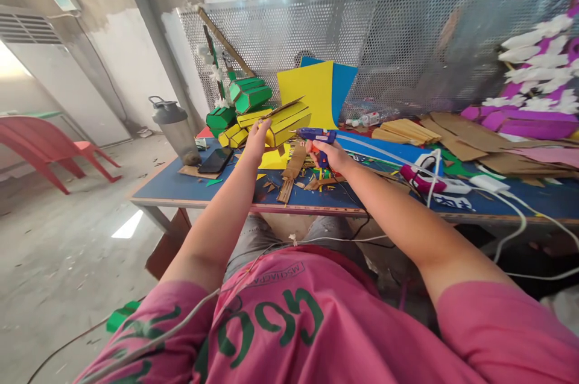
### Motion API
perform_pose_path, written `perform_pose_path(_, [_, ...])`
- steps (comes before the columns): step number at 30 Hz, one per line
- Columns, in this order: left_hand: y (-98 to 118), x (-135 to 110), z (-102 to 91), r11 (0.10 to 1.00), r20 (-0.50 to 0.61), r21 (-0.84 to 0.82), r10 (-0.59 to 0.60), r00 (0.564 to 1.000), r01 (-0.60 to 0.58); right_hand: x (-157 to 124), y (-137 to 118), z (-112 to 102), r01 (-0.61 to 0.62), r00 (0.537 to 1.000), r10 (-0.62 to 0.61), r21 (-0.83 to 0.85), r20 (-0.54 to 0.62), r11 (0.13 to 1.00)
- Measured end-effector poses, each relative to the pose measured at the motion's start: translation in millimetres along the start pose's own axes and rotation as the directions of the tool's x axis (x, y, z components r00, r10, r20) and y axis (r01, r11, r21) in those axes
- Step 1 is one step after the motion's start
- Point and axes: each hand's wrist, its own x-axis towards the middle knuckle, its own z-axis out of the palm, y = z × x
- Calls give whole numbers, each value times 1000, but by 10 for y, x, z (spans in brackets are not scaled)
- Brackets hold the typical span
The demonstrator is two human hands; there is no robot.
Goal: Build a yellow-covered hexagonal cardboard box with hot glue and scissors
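Observation:
My right hand (332,154) is closed around a blue glue gun (316,135), its nozzle pointing left toward a yellow folded cardboard piece (289,119). My left hand (257,138) grips the near end of that yellow piece, fingers pinched on its edge, above the blue tabletop (172,186). More yellow and green folded cardboard shapes (246,97) are stacked just behind it. Brown cardboard strips and scraps (294,170) lie under both hands.
A black phone (216,160) and a grey shaker bottle (174,128) stand at the table's left. Yellow and blue sheets (316,91) lean on a perforated metal panel (407,40). Cardboard sheets, purple foam pieces, a power strip (434,182) with white cables lie right. A red chair (49,149) stands left.

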Motion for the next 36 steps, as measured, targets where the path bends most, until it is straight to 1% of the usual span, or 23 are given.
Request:
perform_pose_path(3, [-14, -19, 20, 993, 23, 93, 69, 997, -71, -7, -35, 53, 10, 1000, -9, -29, 25, 1000])
perform_pose_path(6, [-35, -39, 43, 978, 62, 150, 136, 989, -144, -9, -76, 90, 19, 999, -15, -61, 52, 998])
perform_pose_path(10, [-56, -62, 61, 965, 75, 203, 155, 985, -167, -25, -104, 120, 15, 998, -8, -119, 55, 993])
perform_pose_path(14, [-80, -51, 55, 960, 86, 201, 183, 979, -197, -39, -79, 122, 18, 999, -12, -143, 42, 990])
perform_pose_path(22, [-105, -24, 50, 962, 96, 188, 184, 978, -200, -41, -50, 128, -4, 1000, 6, -140, 15, 990])
perform_pose_path(26, [-103, -34, 51, 955, 98, 220, 179, 979, -197, -46, -67, 139, -20, 1000, 22, -138, 12, 990])
perform_pose_path(30, [-107, -22, 48, 957, 79, 212, 186, 979, -199, -56, -91, 134, -39, 999, 42, -137, 20, 990])
perform_pose_path(36, [-120, 14, 35, 960, 39, 203, 190, 981, -194, -58, -106, 71, -59, 998, 58, -129, -13, 990])
